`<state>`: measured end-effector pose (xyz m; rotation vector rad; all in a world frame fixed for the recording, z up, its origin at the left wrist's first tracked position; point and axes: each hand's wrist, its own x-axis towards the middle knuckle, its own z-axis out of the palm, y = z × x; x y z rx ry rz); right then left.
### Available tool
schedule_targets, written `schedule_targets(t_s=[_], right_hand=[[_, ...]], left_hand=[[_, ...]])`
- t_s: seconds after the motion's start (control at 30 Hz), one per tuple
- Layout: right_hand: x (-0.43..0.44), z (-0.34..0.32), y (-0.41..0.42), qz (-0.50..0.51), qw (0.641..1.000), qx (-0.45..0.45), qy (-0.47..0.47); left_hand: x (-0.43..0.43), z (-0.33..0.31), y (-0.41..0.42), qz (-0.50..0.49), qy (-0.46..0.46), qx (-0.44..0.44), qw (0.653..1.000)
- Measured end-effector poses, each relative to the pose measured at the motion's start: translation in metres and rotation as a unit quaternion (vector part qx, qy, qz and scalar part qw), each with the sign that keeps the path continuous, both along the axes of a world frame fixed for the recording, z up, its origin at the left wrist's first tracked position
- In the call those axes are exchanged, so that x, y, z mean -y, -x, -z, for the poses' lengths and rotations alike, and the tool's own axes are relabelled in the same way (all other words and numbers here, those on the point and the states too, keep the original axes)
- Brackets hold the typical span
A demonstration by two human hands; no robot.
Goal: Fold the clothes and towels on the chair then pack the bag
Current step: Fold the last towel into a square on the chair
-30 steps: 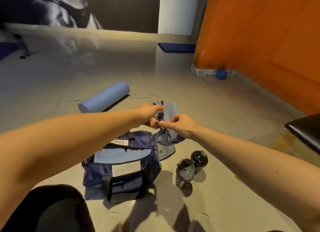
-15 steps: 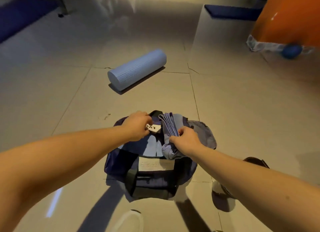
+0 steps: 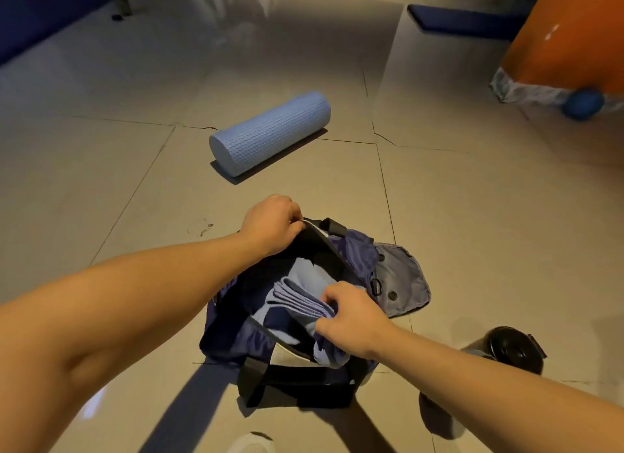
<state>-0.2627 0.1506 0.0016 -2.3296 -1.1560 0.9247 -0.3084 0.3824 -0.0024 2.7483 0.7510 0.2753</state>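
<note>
The left hand (image 3: pixel 271 223) grips the navy bag (image 3: pixel 236 334) rim — fingers curled. Just right, the right hand (image 3: pixel 351 317) pinches folded blue towels (image 3: pixel 297 300) inside.

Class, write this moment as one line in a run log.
stage: packing | left hand: holds bag rim open | right hand: grips folded cloth at bag opening | nearby: foam roller, dark bottle

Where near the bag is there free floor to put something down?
Bare tiles lie between the foam roller and the bag, and left of the bag. The right side is crowded: grey pouch, black bottle.
</note>
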Motion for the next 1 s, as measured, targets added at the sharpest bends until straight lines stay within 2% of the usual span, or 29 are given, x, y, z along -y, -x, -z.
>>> schedule_targets(t_s=[0.07, 0.13, 0.27, 0.4, 0.5, 0.63, 0.73, 0.8, 0.9, 1.0], right_hand=[[-0.011, 0.005, 0.001, 0.074, 0.997, 0.011, -0.011], [-0.021, 0.009, -0.002, 0.120, 0.990, 0.069, 0.005], [-0.033, 0.019, -0.010, 0.127, 0.980, 0.124, 0.088], [-0.033, 0.036, -0.012, 0.080, 0.987, 0.078, 0.113], [-0.027, 0.033, -0.018, 0.083, 0.992, 0.010, 0.098], [-0.009, 0.026, -0.035, 0.020, 0.997, -0.023, 0.077], [0.005, 0.024, -0.040, -0.046, 0.994, 0.040, 0.092], [0.011, 0.026, -0.039, -0.060, 0.987, 0.120, 0.093], [0.019, 0.030, -0.037, -0.055, 0.969, 0.218, 0.098], [0.024, 0.038, -0.039, -0.059, 0.957, 0.264, 0.106]], left_hand=[[0.004, -0.003, -0.001, 0.003, -0.006, 0.019, 1.000], [0.007, -0.003, 0.000, 0.004, -0.014, 0.030, 0.999], [0.009, -0.001, 0.003, 0.006, -0.027, 0.051, 0.998], [0.010, 0.004, 0.004, 0.000, -0.015, 0.038, 0.999], [0.016, 0.012, 0.012, 0.018, -0.035, 0.027, 0.999], [0.046, 0.025, 0.035, 0.176, -0.032, 0.067, 0.982], [0.074, 0.036, 0.047, 0.307, -0.005, -0.004, 0.952], [0.083, 0.044, 0.053, 0.365, -0.035, -0.068, 0.928], [0.081, 0.050, 0.064, 0.375, -0.069, -0.116, 0.917], [0.080, 0.053, 0.072, 0.367, -0.092, -0.134, 0.916]])
